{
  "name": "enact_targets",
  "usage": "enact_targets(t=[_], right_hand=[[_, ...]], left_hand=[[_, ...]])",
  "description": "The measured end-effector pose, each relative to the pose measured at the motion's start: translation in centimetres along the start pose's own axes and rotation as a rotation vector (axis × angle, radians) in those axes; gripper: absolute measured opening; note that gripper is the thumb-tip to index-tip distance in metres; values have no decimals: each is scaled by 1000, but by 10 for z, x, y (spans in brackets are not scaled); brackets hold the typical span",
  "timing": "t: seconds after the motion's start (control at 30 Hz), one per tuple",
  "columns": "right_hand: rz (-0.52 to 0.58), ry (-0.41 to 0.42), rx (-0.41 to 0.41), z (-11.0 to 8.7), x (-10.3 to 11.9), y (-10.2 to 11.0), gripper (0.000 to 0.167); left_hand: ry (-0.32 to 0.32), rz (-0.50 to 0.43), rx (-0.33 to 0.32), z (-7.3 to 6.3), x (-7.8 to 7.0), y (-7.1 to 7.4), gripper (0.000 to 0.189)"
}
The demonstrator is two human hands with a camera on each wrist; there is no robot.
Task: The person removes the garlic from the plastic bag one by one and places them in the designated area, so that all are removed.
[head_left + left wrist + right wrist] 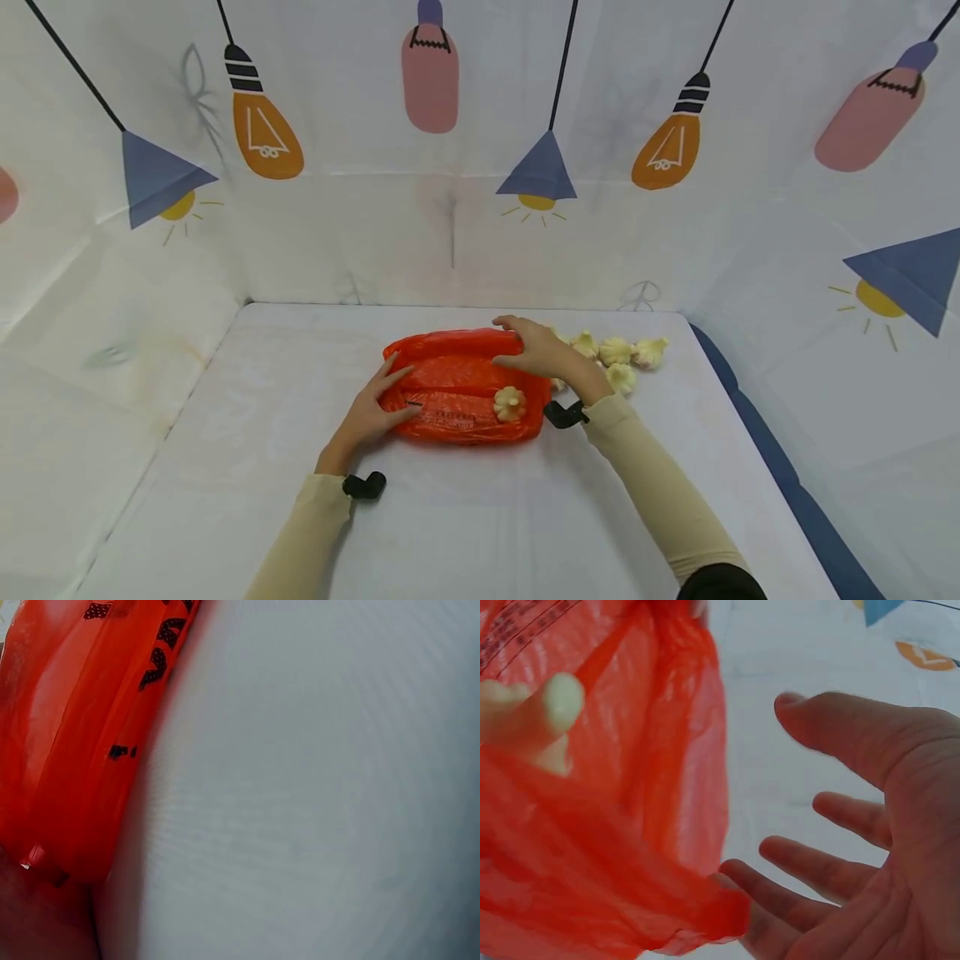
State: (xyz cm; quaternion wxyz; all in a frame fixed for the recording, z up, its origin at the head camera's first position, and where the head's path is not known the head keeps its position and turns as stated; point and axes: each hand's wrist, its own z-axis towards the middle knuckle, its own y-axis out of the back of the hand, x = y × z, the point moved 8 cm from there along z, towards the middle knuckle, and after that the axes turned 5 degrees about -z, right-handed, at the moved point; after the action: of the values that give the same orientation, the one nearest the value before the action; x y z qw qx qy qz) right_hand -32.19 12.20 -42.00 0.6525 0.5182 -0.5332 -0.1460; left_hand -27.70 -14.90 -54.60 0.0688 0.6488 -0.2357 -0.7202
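A red plastic bag (450, 375) lies spread on the white table with black print along its near side. One garlic bulb (510, 404) rests on the bag's right part; its pale stem (562, 703) shows in the right wrist view. My left hand (369, 410) touches the bag's left edge, fingers and thumb spread over it. Over the far right corner reaches my right hand (542, 348), its fingers loosely extended. In the right wrist view, a fingertip of that hand meets the bag's edge, and the thumb stands apart from it.
Several more garlic bulbs (617, 351) sit in a group on the table just right of the bag, partly hidden by my right hand. A white cloth wall (337, 242) with printed lamps rises behind the table, and a blue edge (765, 442) runs along its right side.
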Motion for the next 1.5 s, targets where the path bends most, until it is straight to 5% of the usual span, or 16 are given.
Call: enact_targets(t=[0.57,0.9,1.2,1.5], right_hand=[[-64,1,196,-10,-10,-28,49],[-24,-48,255,-12,-19,-42,57],[-65,-9,286,-13,-19,-49,59],[-1,-75,393,-17,-18,-57,61]], left_hand=[[-22,4,-12,1,2,-2,80],[-12,19,-13,1,1,-3,81],[-14,31,-9,1,1,-2,81],[4,4,-14,1,4,-3,80]])
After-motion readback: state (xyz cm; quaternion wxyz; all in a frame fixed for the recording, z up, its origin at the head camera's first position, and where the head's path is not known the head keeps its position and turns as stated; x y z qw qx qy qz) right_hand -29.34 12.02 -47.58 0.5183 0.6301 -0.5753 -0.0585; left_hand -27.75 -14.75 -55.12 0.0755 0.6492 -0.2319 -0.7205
